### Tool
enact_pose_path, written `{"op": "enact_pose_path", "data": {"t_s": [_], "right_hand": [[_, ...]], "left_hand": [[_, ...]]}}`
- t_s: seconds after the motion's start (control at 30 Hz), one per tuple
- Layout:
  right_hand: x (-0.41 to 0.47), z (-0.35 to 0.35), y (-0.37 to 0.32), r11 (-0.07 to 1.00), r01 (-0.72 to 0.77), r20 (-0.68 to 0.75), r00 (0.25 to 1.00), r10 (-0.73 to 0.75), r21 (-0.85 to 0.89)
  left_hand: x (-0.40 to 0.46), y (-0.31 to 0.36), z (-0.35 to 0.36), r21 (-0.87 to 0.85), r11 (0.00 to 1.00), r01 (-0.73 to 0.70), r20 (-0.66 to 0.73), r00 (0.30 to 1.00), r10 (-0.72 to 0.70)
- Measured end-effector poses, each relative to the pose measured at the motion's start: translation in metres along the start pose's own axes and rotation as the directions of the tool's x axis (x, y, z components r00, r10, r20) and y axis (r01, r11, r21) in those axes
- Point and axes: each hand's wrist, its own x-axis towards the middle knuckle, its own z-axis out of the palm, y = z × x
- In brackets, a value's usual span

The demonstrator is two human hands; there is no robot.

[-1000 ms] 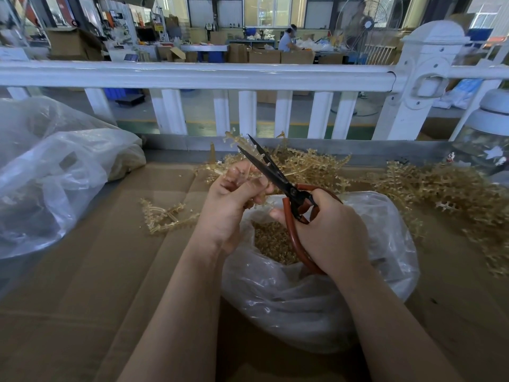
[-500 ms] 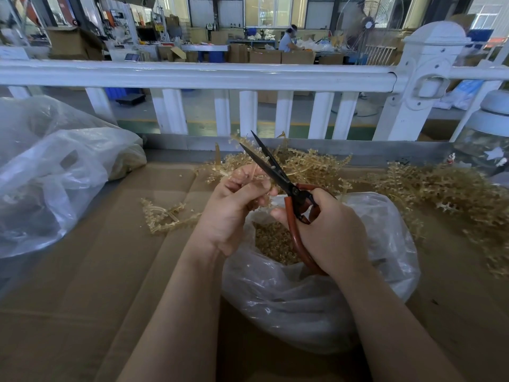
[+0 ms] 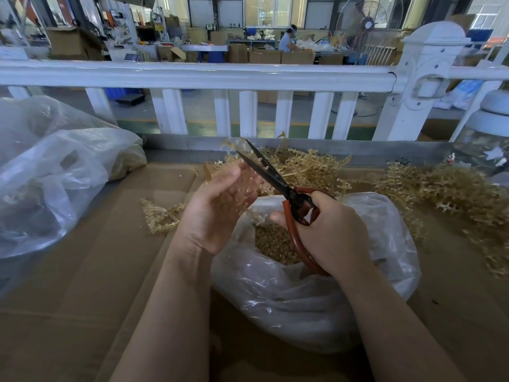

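Scissors [image 3: 275,179] sit at the centre of the frame, red handles gripped in the right hand [image 3: 330,230], black blades parted and pointing up and left. The blades stand open around the top of a plastic sprue [image 3: 243,188], a translucent amber strip studded with small parts, which the left hand [image 3: 214,213] holds upright in curled fingers and thumb. Both hands hover just above the mouth of a clear bag [image 3: 303,299] at lower centre, probably so the snipped parts drop straight onto the cut pieces [image 3: 275,244] already inside. Uncut sprues [image 3: 440,194] lie heaped behind and to the right, within easy reach. One spent-looking stalk [image 3: 161,217] lies left of the hands on the cardboard [image 3: 82,271]. A second plastic bag [image 3: 41,175] slumps at the left edge.
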Motion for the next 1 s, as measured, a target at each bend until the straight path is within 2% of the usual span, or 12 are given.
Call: {"op": "enact_pose_path", "data": {"t_s": [0.13,0.3,0.5,1.0], "right_hand": [[0.0002,0.0004,0.0001,1.0,0.01,0.022,1.0,-0.01,-0.007],[-0.0001,0.001,0.0,0.999,0.041,0.012,0.999,-0.041,0.002],[-0.0005,0.0023,0.0041,0.999,0.048,0.03,0.998,-0.049,0.008],[-0.0004,-0.0017,0.0005,0.997,0.072,0.022,0.997,-0.072,-0.012]], "left_hand": [[0.0018,-0.0013,-0.0033,-0.024,1.0,0.008,-0.072,0.997,-0.01],[0.0027,-0.0043,-0.0024,0.006,0.996,-0.091,-0.121,0.989,0.091],[0.0013,-0.0031,-0.0017,0.097,0.986,-0.139,-0.124,0.981,0.151],[-0.0002,0.0002,-0.006,0.245,0.957,-0.155,-0.117,0.975,0.188]]}}
